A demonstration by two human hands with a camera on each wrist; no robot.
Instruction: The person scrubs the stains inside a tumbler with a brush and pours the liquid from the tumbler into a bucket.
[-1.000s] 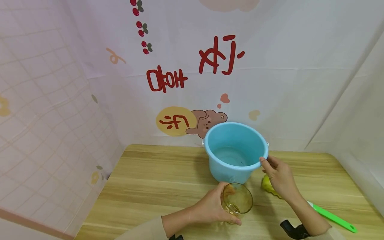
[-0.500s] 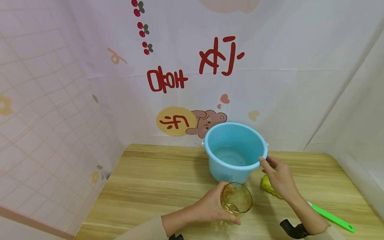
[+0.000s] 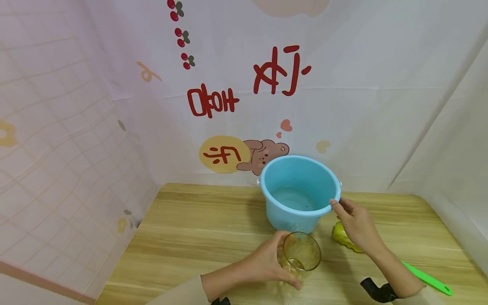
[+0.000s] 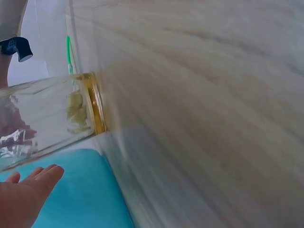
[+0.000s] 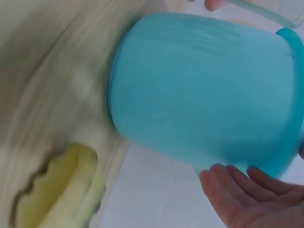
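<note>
A light-blue bucket [image 3: 291, 220] stands upright at the back of the table, with what looks like clear water in the bottom. My right hand [image 3: 356, 222] pinches its rim at the right, thumb on top and fingers outside beneath the lip [image 5: 251, 194]. In front of the bucket, an amber-tinted drinking glass [image 3: 303, 252] is upright on the wood, its thick base [image 4: 93, 103] meeting the tabletop. Around the left side of this glass my left hand [image 3: 268, 262] is spread; in the left wrist view its fingers [image 4: 42, 183] look straight and apart from the glass.
A yellow-green wavy-edged piece [image 3: 343, 237], possibly a sponge or cloth, lies right of the bucket, partly behind my right hand. A bright green handle [image 3: 428, 277] lies near the right front. Printed cloth walls [image 3: 343, 127] close off the table's back and sides.
My left hand has loosened around the glass and drawn slightly back to the left. The glass and bucket stay in place, and the right hand keeps its hold on the rim.
</note>
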